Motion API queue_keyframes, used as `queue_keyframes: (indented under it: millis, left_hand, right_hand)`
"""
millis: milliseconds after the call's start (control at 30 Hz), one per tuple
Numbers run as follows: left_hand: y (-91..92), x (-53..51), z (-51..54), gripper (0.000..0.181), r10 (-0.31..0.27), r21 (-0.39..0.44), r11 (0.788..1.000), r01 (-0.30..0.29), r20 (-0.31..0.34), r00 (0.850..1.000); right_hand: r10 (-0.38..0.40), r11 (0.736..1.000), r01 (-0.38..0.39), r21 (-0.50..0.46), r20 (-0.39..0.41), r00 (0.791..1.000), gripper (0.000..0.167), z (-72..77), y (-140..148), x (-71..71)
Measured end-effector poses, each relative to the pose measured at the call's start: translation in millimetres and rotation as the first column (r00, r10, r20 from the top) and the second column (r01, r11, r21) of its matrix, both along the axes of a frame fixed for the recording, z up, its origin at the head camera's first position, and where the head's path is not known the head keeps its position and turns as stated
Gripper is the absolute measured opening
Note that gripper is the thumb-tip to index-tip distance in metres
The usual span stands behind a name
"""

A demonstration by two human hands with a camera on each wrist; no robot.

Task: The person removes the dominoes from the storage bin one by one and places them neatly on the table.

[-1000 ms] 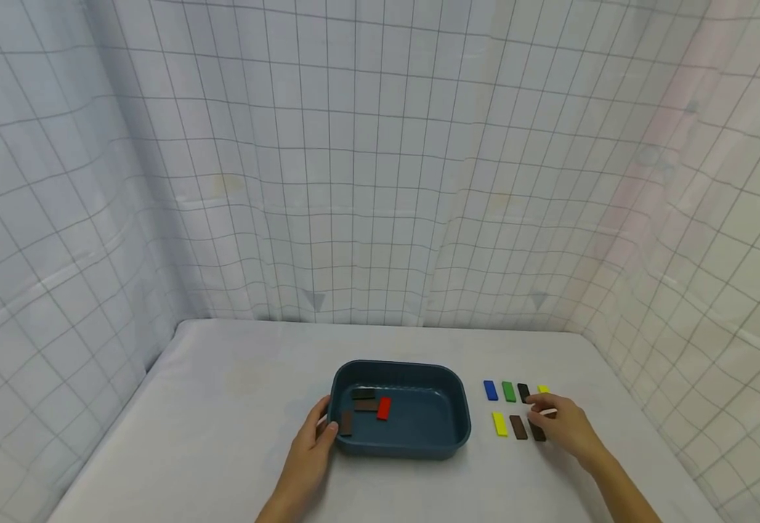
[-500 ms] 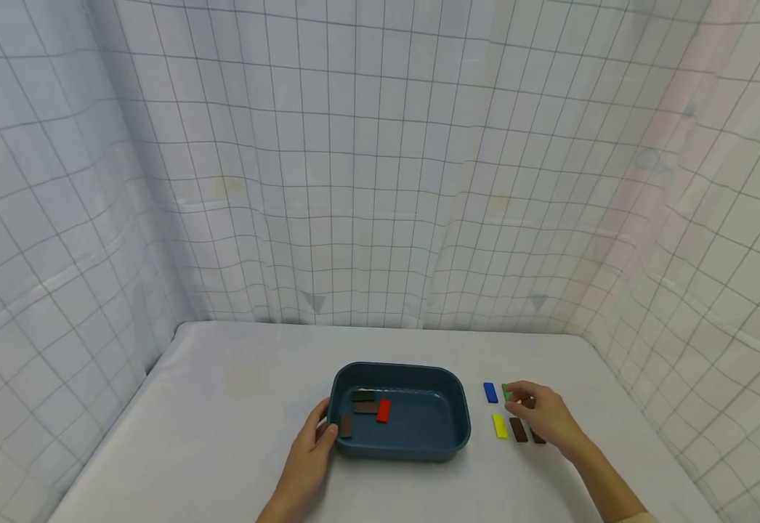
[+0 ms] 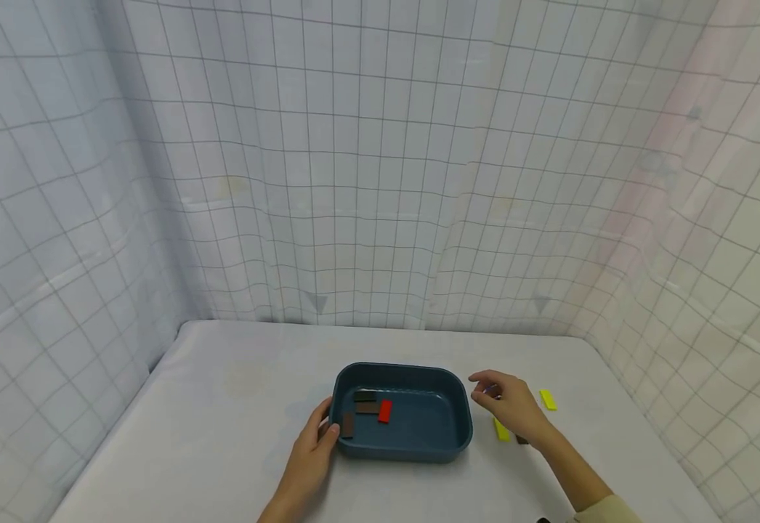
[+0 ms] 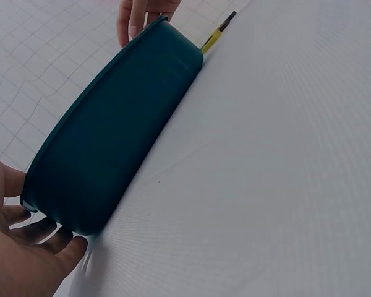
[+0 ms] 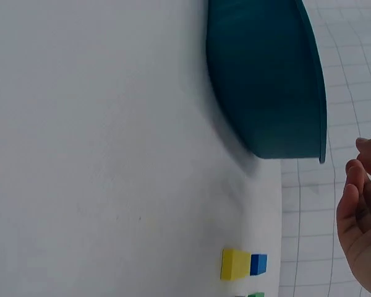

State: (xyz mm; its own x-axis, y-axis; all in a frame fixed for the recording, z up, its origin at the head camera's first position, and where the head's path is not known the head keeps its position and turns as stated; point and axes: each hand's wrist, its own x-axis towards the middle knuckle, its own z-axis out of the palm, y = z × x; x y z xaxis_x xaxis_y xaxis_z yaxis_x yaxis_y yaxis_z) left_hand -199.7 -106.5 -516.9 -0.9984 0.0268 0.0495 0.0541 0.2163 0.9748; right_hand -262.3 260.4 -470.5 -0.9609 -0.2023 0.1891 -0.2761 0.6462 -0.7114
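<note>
tub (image 3: 426, 428) is dark blue-green, oblong, with rounded corners, smooth walls and a thin lip round the top. it stands flat on the white table (image 3: 223, 407), its long side running across in front of the person. inside, toward the left, lie four flat blocks: a red block (image 3: 385, 411) nearest the middle, a black block (image 3: 365, 396) by the far wall, and two brown ones, one (image 3: 367, 408) beside the red, the other (image 3: 348, 425) near the left wall.

left hand (image 3: 308, 454) grips the tub's left end, thumb at the lip and fingers bent against the outside wall. right hand (image 3: 514, 405) is raised just off the tub's right end, palm turned inward, fingers bent, thumb and fingertips nearly together; whether anything is pinched there, i cannot tell. its forearm slants up from the lower right, out of a pale sleeve (image 3: 609, 510).

on the table near that hand are a yellow block (image 3: 501, 429), a second yellow one (image 3: 548, 399) farther right, a blue block (image 5: 258, 264) and a green block (image 5: 256, 294), partly cut off in the right wrist view.
</note>
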Motion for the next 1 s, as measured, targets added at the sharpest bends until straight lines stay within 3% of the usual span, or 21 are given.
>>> queue_keyframes:
  millis: [200, 500, 1000]
  left_hand:
    - [0.4, 0.7, -0.9, 0.052, -0.001, -0.006, 1.0, 0.001, -0.018, 1.0]
    - [-0.1, 0.2, -1.3, 0.052, -0.003, -0.005, 1.0, 0.003, -0.027, 1.0]
    - [-1.2, 0.1, -1.1, 0.052, -0.009, 0.004, 1.0, 0.009, -0.02, 1.0]
  right_hand:
    - [0.102, 0.994, -0.103, -0.047, -0.028, 0.994, 0.029, 0.3, -23.0, -5.2]
    - [0.222, 0.975, -0.223, -0.005, -0.077, 0.972, 0.026, -0.7, -65.6, -17.8]
    - [0.331, 0.944, -0.33, 0.024, -0.019, 0.944, 0.027, -18.1, -113.6, -41.5]
